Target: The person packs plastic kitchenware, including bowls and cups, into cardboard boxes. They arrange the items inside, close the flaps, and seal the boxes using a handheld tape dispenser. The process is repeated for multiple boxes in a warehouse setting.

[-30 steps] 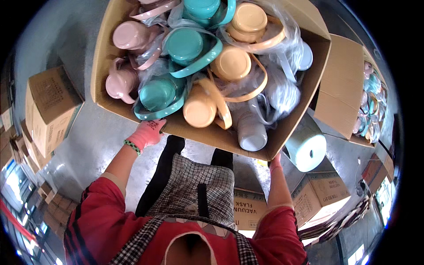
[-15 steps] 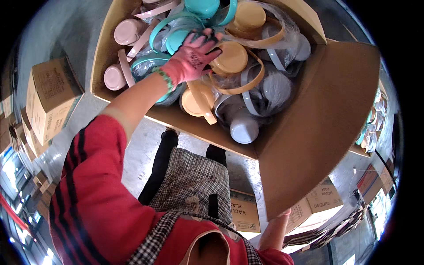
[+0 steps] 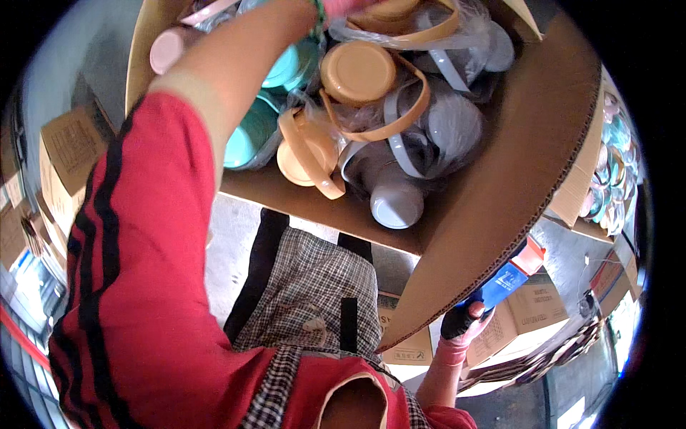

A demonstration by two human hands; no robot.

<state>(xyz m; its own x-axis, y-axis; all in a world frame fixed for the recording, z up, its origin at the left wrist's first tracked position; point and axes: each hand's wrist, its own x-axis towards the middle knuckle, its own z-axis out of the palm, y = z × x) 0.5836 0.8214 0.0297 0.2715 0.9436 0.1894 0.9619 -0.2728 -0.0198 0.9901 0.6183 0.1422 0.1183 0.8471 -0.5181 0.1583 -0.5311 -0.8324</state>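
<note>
My left arm reaches across a large open cardboard box [image 3: 321,218]. At the upper edge my left hand [image 3: 350,6], in a pink glove, is mostly cut off and smeared, so its fingers are hidden. In the box lie flask-like items with round lids and strap handles, several in clear plastic: an orange one [image 3: 357,71], a teal one [image 3: 246,136], a pale grey one [image 3: 396,204] and a pink one [image 3: 168,50]. Beyond the raised box flap [image 3: 500,193], my gloved right hand [image 3: 468,323] grips a blue hand-held tool [image 3: 500,286] with an orange-red end, partly behind the flap.
Closed cartons [image 3: 75,150] stand on the floor at the left. Another open box [image 3: 607,179] of wrapped items is at the far right. More cartons [image 3: 536,307] and stacked flat cardboard [image 3: 529,368] lie at the lower right.
My left hand has moved up and away from the teal and orange lids toward the far side. The flap has shifted, and my right hand with the blue tool has come into view.
</note>
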